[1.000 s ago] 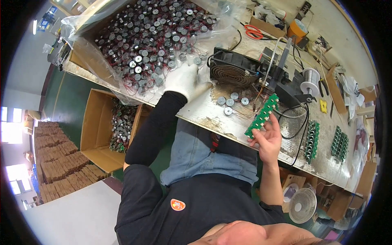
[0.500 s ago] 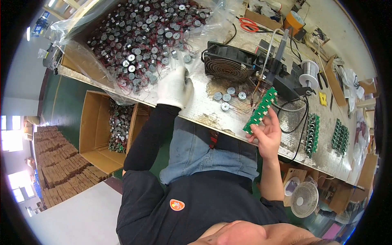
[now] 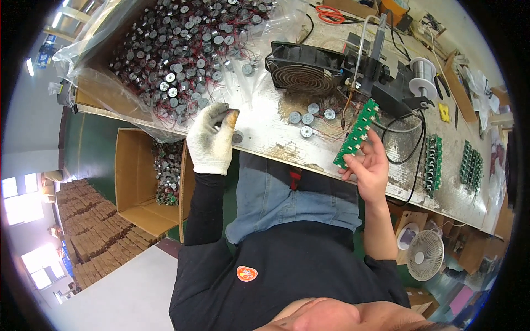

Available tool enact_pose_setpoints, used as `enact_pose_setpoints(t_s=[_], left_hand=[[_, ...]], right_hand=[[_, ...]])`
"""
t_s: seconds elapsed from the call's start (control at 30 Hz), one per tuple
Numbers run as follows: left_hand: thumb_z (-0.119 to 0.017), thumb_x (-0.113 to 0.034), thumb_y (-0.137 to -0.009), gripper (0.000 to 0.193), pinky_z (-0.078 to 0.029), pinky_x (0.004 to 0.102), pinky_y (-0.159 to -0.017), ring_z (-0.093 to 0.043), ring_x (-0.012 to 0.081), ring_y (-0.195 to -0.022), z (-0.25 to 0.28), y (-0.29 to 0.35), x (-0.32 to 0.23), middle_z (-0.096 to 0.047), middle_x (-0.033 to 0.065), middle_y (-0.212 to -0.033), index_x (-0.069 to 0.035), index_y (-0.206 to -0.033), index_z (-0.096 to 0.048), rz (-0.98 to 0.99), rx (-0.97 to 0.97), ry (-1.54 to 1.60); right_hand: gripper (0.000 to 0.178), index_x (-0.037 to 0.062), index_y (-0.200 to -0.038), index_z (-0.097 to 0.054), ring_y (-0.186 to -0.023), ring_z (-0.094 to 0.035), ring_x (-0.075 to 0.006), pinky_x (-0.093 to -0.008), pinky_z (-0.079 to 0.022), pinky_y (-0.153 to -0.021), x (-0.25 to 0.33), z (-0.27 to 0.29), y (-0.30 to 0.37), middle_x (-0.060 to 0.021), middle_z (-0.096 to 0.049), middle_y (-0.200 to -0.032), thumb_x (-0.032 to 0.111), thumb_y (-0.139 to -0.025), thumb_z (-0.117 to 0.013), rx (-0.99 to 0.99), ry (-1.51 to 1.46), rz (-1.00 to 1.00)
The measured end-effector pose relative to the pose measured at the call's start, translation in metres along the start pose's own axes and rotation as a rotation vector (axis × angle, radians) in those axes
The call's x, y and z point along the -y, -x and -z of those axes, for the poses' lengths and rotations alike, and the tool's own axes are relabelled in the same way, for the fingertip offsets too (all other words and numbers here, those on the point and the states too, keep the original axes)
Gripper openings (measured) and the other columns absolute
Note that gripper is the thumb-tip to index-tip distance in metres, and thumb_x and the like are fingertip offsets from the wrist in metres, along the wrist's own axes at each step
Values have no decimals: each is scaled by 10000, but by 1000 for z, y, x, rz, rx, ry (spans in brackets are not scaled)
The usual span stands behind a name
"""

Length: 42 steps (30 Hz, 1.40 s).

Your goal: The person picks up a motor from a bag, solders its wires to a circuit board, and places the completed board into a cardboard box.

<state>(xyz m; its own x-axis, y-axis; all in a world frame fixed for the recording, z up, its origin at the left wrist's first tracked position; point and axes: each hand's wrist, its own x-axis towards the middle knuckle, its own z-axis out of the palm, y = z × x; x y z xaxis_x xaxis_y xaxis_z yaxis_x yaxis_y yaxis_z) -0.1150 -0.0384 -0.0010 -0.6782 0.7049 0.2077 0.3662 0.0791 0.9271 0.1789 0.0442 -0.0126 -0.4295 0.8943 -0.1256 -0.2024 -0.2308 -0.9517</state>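
My left hand [image 3: 211, 140], in a white glove with a stained thumb tip, is over the table's front edge beside the heap of small round grey parts with red wires [image 3: 187, 60]. Its fingers are curled in and a thin dark strand shows at the tips; what they pinch is not clear. A single grey disc [image 3: 237, 137] shows right beside the glove; I cannot tell if it is held. My bare right hand [image 3: 371, 168] grips the lower end of a narrow green circuit board [image 3: 358, 135], tilted upright. Several loose grey discs [image 3: 307, 118] lie to the board's left.
A black fan [image 3: 306, 69] and a stand with a cable and solder spool [image 3: 423, 77] stand behind the board. Rows of green boards [image 3: 433, 165] lie at right. Below the table's left end is an open carton [image 3: 135, 176] with more parts. Red-handled scissors [image 3: 330, 15] lie at the back.
My left hand has drawn back from the heap toward the table's front edge and turned, fingers now curled upward. The right hand still holds the board, in nearly the same place. The view has shifted slightly.
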Motion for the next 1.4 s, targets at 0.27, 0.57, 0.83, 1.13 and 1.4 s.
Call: enact_pose_setpoints(t_s=[0.27, 0.57, 0.83, 1.13, 1.4], left_hand=[[-738, -115, -791, 221, -479, 241, -702, -626, 121, -750, 12, -23, 9, -699, 69, -865, -7, -975, -681, -129, 30, -241], [-657, -65, -875, 236, -546, 256, -632, -661, 175, -716, 7, -25, -10, -683, 146, -903, 95, -1046, -627, 223, 141, 307], [-667, -100, -868, 200, -467, 205, -526, -584, 79, -568, 1, -24, -26, -649, 45, -770, -23, -1052, -680, -184, 261, -167], [-736, -206, -824, 327, -507, 232, -628, -622, 107, -677, -37, 30, -13, -660, 68, -795, 24, -1042, -654, 470, 611, 257], [-690, -96, -841, 225, -488, 264, -730, -622, 151, -811, -51, 32, -15, -671, 84, -865, 16, -1035, -666, 40, 581, 193]], right_hand=[[700, 3, -1416, -249, -664, -641, -163, -228, -518, -482, 1, -2, 0, -170, -581, -1038, -96, -819, -600, -20, -28, -18], [693, 4, -1413, -249, -665, -643, -174, -228, -513, -480, 0, 1, 0, -174, -571, -1039, -95, -822, -597, 2, -40, -26], [691, 10, -1416, -251, -675, -651, -185, -229, -511, -478, 1, 1, -1, -174, -566, -1039, -86, -826, -598, 7, -29, -47], [702, 10, -1413, -263, -647, -648, -172, -231, -519, -482, 2, -1, 0, -154, -568, -1000, -94, -815, -615, 1, -42, -51], [712, 22, -1424, -243, -654, -648, -195, -247, -521, -468, -2, 2, 0, -202, -568, -1097, -120, -811, -575, 7, -44, -26]])
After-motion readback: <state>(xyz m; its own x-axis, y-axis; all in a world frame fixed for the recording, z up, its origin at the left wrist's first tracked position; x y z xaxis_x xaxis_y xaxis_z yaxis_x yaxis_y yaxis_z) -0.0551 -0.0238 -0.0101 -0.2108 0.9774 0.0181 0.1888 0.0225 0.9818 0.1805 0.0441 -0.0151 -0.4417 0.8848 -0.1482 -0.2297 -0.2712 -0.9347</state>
